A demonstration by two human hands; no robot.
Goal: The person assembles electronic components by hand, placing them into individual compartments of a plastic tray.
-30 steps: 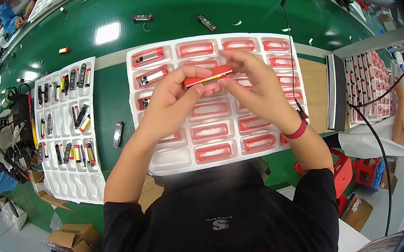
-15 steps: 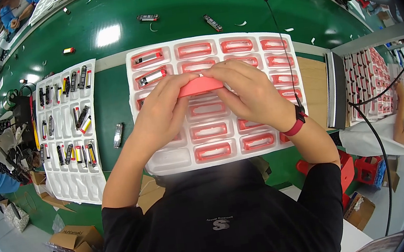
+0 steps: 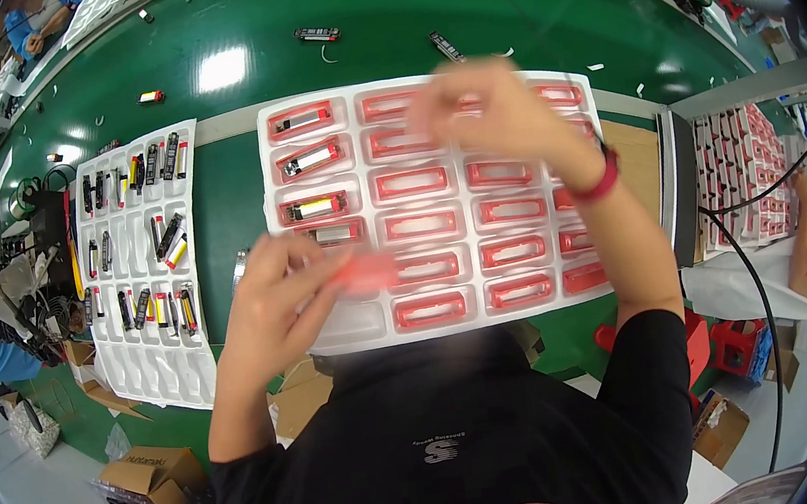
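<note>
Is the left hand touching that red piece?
Touching. The head view shows the left hand with its fingers closed around one end of the blurred red piece, no gap between them, just above the white tray.

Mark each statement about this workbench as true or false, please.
1. The left hand holds a red case over the white tray. True.
2. The right hand rests on the floor. False: it is raised over the top rows of the tray.
3. The bench top is green. True.
4. The second tray on the left holds only red cases. False: it holds small mixed-colour parts, with bare pockets below.
5. The right wrist wears a red band. True.
</note>
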